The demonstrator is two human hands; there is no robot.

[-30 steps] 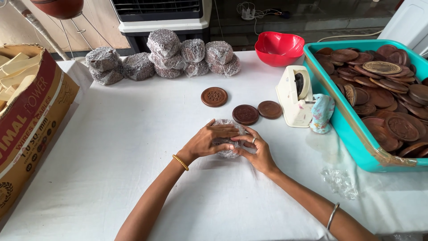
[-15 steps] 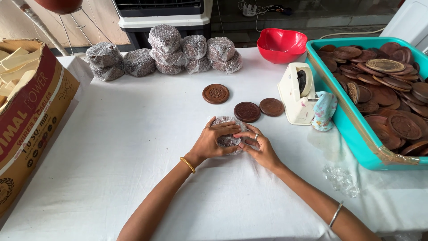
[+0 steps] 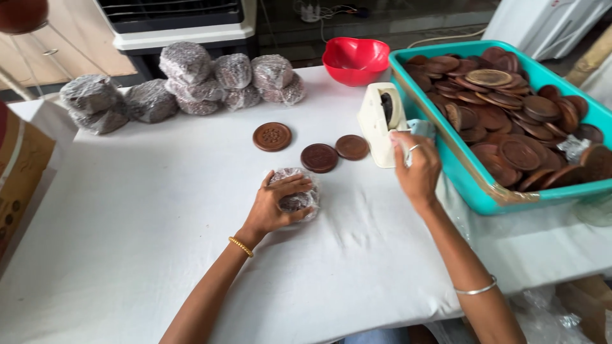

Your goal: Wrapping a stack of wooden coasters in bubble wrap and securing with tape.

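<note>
On the white-covered table (image 3: 159, 242), near its middle, the left hand (image 3: 275, 207) lies palm-down over a wrapped bundle (image 3: 297, 197) of brown discs in clear film, fingers curled around its top and pressing it to the cloth. To the right, the right hand (image 3: 417, 167) reaches to a cream tape dispenser (image 3: 380, 124), its fingertips pinched at the dispenser's front edge — what they grip is too small to make out. Three loose wooden discs (image 3: 319, 157) lie just beyond the bundle. A teal tray (image 3: 446, 159) heaped with more brown discs stands just beside the dispenser. Along the far edge sit finished wrapped bundles (image 3: 191, 83) in a row and a red bowl (image 3: 355, 60)
</note>
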